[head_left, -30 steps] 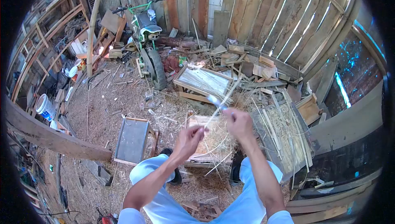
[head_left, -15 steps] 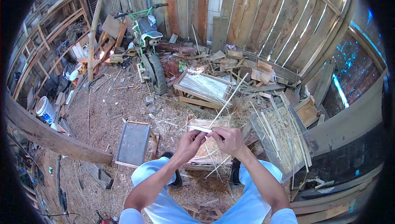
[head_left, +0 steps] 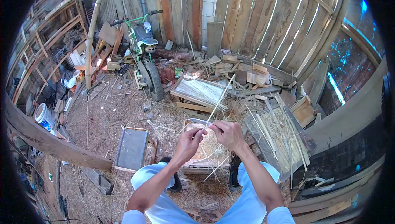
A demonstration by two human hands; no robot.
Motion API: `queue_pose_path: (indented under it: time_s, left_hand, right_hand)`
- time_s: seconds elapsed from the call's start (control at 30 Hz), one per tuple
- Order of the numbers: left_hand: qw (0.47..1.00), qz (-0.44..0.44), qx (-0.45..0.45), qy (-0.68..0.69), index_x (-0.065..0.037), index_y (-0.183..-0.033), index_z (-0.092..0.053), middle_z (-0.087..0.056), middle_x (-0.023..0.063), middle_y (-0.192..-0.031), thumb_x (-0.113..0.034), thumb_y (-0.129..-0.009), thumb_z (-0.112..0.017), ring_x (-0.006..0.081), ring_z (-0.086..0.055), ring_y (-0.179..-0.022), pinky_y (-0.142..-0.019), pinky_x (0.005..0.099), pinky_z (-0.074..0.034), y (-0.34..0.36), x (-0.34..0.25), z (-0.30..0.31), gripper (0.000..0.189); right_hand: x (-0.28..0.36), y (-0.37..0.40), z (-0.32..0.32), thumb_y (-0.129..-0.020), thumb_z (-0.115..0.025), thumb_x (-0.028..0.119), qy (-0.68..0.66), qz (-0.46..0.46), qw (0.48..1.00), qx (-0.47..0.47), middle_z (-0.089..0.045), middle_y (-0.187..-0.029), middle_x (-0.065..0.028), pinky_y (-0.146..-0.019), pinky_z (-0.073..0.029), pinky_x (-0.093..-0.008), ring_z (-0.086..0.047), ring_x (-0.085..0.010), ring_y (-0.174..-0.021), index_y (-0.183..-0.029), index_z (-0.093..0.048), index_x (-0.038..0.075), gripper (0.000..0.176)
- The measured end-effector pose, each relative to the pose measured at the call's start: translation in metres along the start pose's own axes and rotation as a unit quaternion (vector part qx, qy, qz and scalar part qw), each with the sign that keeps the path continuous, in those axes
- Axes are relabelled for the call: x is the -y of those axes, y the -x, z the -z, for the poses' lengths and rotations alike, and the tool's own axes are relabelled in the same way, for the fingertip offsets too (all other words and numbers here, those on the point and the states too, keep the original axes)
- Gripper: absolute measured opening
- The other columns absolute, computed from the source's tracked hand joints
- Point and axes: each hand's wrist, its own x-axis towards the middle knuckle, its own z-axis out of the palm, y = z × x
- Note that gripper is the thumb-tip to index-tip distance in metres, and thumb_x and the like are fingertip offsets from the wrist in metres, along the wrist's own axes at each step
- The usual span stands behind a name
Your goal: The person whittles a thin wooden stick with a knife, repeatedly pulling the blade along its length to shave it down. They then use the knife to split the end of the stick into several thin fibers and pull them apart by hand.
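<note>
A long, thin, pale wooden strip [head_left: 220, 102], perhaps bamboo, slants up and away from between my hands. My left hand [head_left: 190, 142] is closed, pinching its lower end between thumb and fingers. Close beside it, my right hand [head_left: 228, 135] is closed too, around a knife whose grey blade [head_left: 198, 120] points left past the strip; the handle is hidden in the fingers. Both hands are above a low wooden bench [head_left: 205, 168] between my knees, with shavings and thin slivers lying on it.
On the left stands a small dark-topped stool [head_left: 131, 149]. A board with pale strips and fibres [head_left: 275, 139] lies on the right. Further off are a low whitish-topped table [head_left: 199, 90], a green motorbike [head_left: 149, 67] and scrap wood [head_left: 257, 76]. Shavings cover the ground.
The blade has turned from a bright, near-level face to a thinner grey curve slightly higher up. The strip stands a little steeper, its far end further left. Both hands stay closed.
</note>
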Motion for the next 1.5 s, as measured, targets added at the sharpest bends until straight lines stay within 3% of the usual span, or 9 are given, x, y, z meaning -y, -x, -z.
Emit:
queue_pose_path:
  time_s: [0.27, 0.33, 0.4, 0.5, 0.67, 0.73, 0.83, 1.23, 1.5]
  left_hand:
    - [1.000, -0.004, -0.011, -0.019, -0.001, -0.093, -0.065, -0.043, -0.0059, -0.066, -0.017, -0.096, -0.051, 0.0031, -0.036, -0.061, -0.052, 0.0199, -0.029, 0.008, -0.008, -0.004, 0.022]
    - [0.988, -0.044, 0.036, -0.144, -0.004, -0.092, -0.068, -0.055, -0.0011, -0.064, -0.017, -0.095, -0.050, 0.0057, -0.046, -0.060, -0.052, 0.0228, -0.037, 0.037, 0.012, -0.002, 0.023]
    - [0.993, 0.027, 0.034, -0.107, -0.003, -0.091, -0.068, -0.057, 0.0019, -0.065, -0.017, -0.095, -0.050, 0.0073, -0.049, -0.061, -0.055, 0.0249, -0.041, 0.041, 0.018, 0.007, 0.023]
    - [0.998, 0.016, 0.029, -0.062, -0.004, -0.097, -0.067, -0.052, -0.0010, -0.063, -0.019, -0.096, -0.048, 0.0047, -0.044, -0.059, -0.053, 0.0230, -0.036, 0.009, 0.017, 0.014, 0.024]
    - [0.999, 0.025, 0.009, -0.024, -0.002, -0.092, -0.066, -0.046, -0.0055, -0.067, -0.021, -0.095, -0.051, 0.0038, -0.037, -0.062, -0.054, 0.0205, -0.030, -0.005, 0.013, 0.006, 0.025]
    - [1.000, 0.012, 0.005, -0.021, -0.002, -0.092, -0.066, -0.046, -0.0055, -0.066, -0.022, -0.095, -0.051, 0.0037, -0.038, -0.062, -0.054, 0.0204, -0.030, -0.007, 0.005, 0.005, 0.025]
    - [1.000, -0.015, 0.005, -0.019, -0.003, -0.092, -0.066, -0.046, -0.0057, -0.066, -0.023, -0.094, -0.052, 0.0035, -0.038, -0.062, -0.054, 0.0204, -0.030, -0.003, -0.005, -0.001, 0.025]
    - [0.998, -0.028, -0.018, -0.053, -0.004, -0.094, -0.067, -0.050, -0.0027, -0.065, -0.022, -0.094, -0.053, 0.0049, -0.041, -0.060, -0.052, 0.0221, -0.033, 0.000, -0.011, -0.009, 0.023]
    - [0.994, -0.018, 0.039, -0.096, -0.002, -0.093, -0.067, -0.059, 0.0010, -0.071, -0.021, -0.095, -0.051, 0.0071, -0.047, -0.062, -0.055, 0.0251, -0.039, 0.034, 0.009, 0.000, 0.025]
  right_hand:
    - [-0.013, -0.001, 0.000, -0.089, -0.057, 0.023, 0.009, -0.030, 1.000, 0.000, -0.065, -0.071, -0.0091, -0.052, -0.050, -0.0381, -0.063, -0.0300, -0.059, -0.083, -0.068, 0.010, 0.018]
    - [-0.093, -0.008, 0.020, -0.089, -0.057, 0.023, -0.053, -0.180, 0.965, -0.185, -0.067, -0.077, -0.0155, -0.059, -0.049, -0.0366, -0.065, -0.0302, -0.064, -0.090, -0.070, 0.006, 0.021]
    - [-0.091, -0.013, 0.078, -0.091, -0.055, 0.025, 0.129, -0.306, 0.943, -0.027, -0.067, -0.080, -0.0168, -0.063, -0.049, -0.0341, -0.066, -0.0265, -0.069, -0.093, -0.070, 0.005, 0.025]
    - [-0.109, 0.017, 0.064, -0.093, -0.051, 0.033, 0.067, -0.271, 0.956, -0.093, -0.066, -0.077, -0.0169, -0.064, -0.049, -0.0409, -0.063, -0.0366, -0.072, -0.095, -0.069, 0.010, 0.030]
    - [-0.050, 0.004, 0.040, -0.090, -0.055, 0.031, -0.044, -0.213, 0.974, -0.065, -0.066, -0.077, -0.0167, -0.064, -0.050, -0.0410, -0.064, -0.0346, -0.071, -0.094, -0.069, 0.009, 0.026]
    - [-0.026, 0.006, 0.030, -0.089, -0.058, 0.027, -0.052, -0.115, 0.991, 0.041, -0.066, -0.075, -0.0146, -0.058, -0.050, -0.0396, -0.065, -0.0324, -0.067, -0.091, -0.068, 0.008, 0.022]
    - [-0.001, 0.011, 0.019, -0.088, -0.061, 0.025, -0.010, 0.018, 1.000, 0.004, -0.066, -0.073, -0.0121, -0.052, -0.050, -0.0378, -0.065, -0.0294, -0.062, -0.085, -0.067, 0.007, 0.019]
    - [-0.022, 0.004, 0.022, -0.084, -0.065, 0.023, 0.031, -0.003, 1.000, 0.001, -0.067, -0.074, -0.0100, -0.049, -0.049, -0.0361, -0.064, -0.0263, -0.059, -0.083, -0.069, 0.010, 0.013]
    - [-0.119, 0.001, 0.079, -0.091, -0.053, 0.032, 0.123, -0.303, 0.941, -0.089, -0.067, -0.080, -0.0183, -0.065, -0.049, -0.0412, -0.064, -0.0352, -0.072, -0.097, -0.069, 0.008, 0.029]
